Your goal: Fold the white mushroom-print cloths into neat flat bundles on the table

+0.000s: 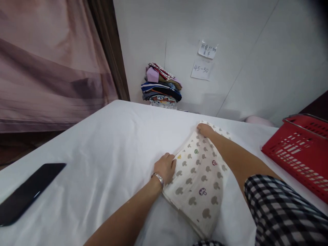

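A white cloth [196, 177] with grey mushroom prints and a few coloured ones lies in front of me. It appears folded, and its near end hangs toward my body. My left hand [164, 168], with a silver bracelet at the wrist, is closed on the cloth's left edge. At the far end my right hand [205, 130] grips the corner, its fingers bent around the fabric. My right forearm passes over the cloth's right side and hides part of it.
The white-covered table [107, 147] bears a black phone-like slab [30, 193] at left and a red plastic basket [299, 150] at right. Beyond the far edge stands a stack of folded clothes [162, 85] by the wall. A pinkish curtain [51, 61] hangs at left.
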Demonstrator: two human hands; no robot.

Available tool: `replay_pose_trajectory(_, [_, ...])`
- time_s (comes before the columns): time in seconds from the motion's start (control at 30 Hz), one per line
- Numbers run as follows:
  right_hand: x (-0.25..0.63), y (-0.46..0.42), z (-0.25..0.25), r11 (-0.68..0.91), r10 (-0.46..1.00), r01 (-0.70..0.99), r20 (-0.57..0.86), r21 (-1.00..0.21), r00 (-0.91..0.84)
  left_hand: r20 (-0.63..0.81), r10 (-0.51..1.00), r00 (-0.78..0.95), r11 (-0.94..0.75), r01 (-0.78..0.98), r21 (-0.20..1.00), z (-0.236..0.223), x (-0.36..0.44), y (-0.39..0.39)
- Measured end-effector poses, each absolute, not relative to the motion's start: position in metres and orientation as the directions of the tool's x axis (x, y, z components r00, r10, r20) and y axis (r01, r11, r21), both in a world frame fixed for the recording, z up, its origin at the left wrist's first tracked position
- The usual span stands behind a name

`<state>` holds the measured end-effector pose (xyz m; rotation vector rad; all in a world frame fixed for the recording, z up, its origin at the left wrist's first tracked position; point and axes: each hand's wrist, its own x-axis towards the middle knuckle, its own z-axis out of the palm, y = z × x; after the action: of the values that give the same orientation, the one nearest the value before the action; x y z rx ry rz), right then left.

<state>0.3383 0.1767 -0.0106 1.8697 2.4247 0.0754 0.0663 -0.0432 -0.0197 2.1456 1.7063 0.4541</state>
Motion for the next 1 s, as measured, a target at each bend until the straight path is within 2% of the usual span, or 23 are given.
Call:
replay_pose_trajectory(0.4, [0.34,0.187,-0.004,0.295,0.955,0.95,-0.013,0.102,-0.295,-0.003,0.979,0.204,-0.176,0.853,0.491,-0.017,0.067,-0.044])
replay_pose_trajectory(0.8, [0.34,0.203,-0.015,0.38,0.922,0.917,-0.126,0.12,-0.366,-0.109,0.982,0.153,-0.082,0.871,0.485,-0.02,0.066,-0.041])
replay_pose_trajectory(1.0, [0.345,0.197,-0.004,0.365,0.929,0.92,-0.115,0.143,-0.351,-0.103,0.984,0.143,-0.081,0.886,0.457,-0.014,0.07,-0.047])
